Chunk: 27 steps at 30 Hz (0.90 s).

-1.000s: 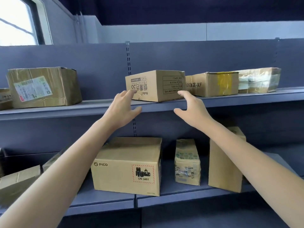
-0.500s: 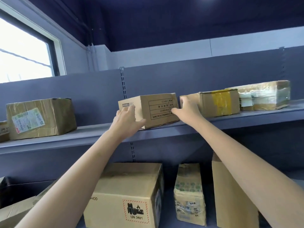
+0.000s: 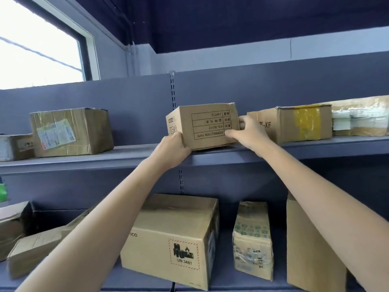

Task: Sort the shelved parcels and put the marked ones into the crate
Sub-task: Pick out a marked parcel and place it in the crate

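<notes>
Fingers (image 3: 231, 134) of both our hands clamp the small brown cardboard box printed "CORRECTION TAPE" (image 3: 205, 125) on the upper grey shelf (image 3: 126, 153); we should draw it out level, clear of the neighbouring yellow-taped carton (image 3: 294, 124).

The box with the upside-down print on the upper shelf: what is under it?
The correction tape box rests on the upper shelf, gripped by the left hand and right hand. Its underside is hidden.

Upper shelf (image 3: 130, 158) with cardboard parcels (image 3: 71, 130), lower shelf (image 3: 147, 279) likewise
</notes>
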Motion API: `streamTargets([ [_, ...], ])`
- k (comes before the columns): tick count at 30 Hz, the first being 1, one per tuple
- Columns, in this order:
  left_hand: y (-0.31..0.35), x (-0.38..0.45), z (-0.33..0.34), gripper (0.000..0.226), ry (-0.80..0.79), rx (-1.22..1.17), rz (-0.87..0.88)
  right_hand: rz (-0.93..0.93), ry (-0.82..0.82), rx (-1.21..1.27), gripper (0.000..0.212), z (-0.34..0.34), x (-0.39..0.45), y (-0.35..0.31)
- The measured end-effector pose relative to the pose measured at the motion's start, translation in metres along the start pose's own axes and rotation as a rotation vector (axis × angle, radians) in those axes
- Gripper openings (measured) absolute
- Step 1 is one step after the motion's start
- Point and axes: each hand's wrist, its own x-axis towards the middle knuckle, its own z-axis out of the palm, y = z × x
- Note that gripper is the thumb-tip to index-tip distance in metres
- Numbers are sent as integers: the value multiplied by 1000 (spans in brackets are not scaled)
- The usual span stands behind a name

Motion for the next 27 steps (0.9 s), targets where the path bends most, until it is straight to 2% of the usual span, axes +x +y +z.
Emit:
streamTargets([
  [4,-14,-12,-30,36,133,-101,5,-129,89,98,57,8,-17,-25],
  [9,-25,-29,-73,37,359,-389,99,-277,149,290,62,14,-36,-68],
  [12,-36,-38,-100,49,442,-596,266,-373,199,402,66,16,-48,-96],
  [15,-46,-48,-122,73,507,-619,378,-458,249,548,71,17,-59,-122],
  [17,-48,-51,-131,81,501,-630,429,-495,257,626,65,19,-64,-134],
  [20,-53,-50,-138,91,413,-799,464,-514,269,635,54,25,-73,-144],
  [23,-59,-55,-135,93,306,-890,501,-522,264,630,46,30,-79,-146],
  [27,-72,-55,-133,93,259,-920,534,-532,259,669,36,32,-80,-148],
])
